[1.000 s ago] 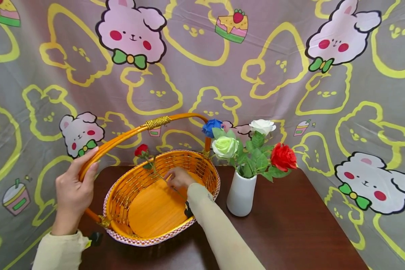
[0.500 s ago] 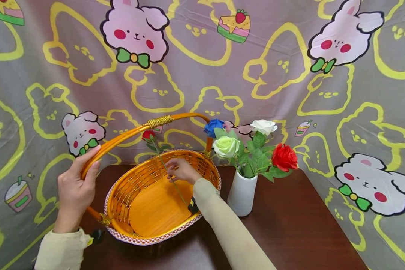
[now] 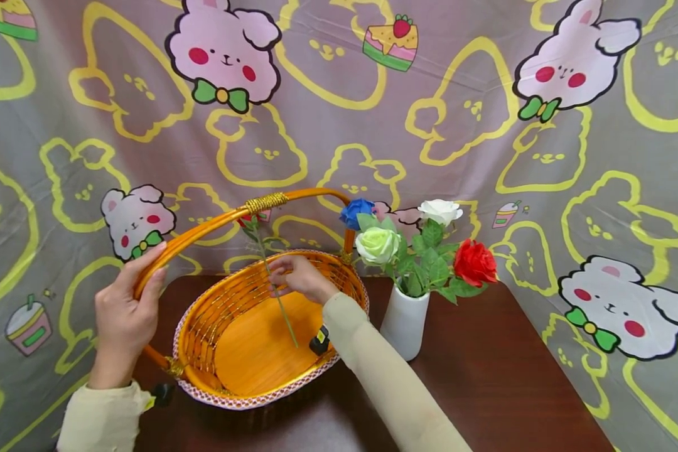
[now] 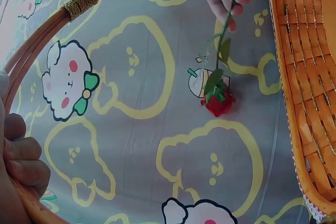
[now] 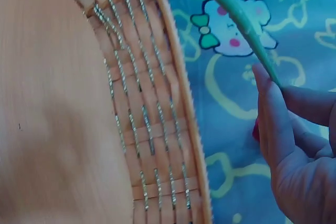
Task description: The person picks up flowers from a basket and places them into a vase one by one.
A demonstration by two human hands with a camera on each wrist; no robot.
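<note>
My left hand (image 3: 125,307) grips the arched handle (image 3: 203,227) of an orange woven basket (image 3: 248,402), fingers curled round its left side. Over the basket, my right hand (image 3: 302,279) pinches the green stem of a red artificial rose (image 3: 257,242) between thumb and fingers. The stem's lower end points down toward the basket floor. In the head view the bloom is mostly hidden behind the handle; the left wrist view shows the red bloom (image 4: 218,102) hanging from the stem. The right wrist view shows the stem (image 5: 247,27) running into the fingertips.
A white vase (image 3: 405,323) stands right of the basket, holding a blue rose (image 3: 357,214), a pale green rose (image 3: 377,245), a white rose (image 3: 439,212) and a red rose (image 3: 474,263). Both stand on a dark brown table (image 3: 486,364) before a cartoon-print cloth (image 3: 339,113).
The right hand has raised the rose and turned its stem steeper, bringing the bloom up and to the right behind the handle. The left hand keeps its grip on the handle.
</note>
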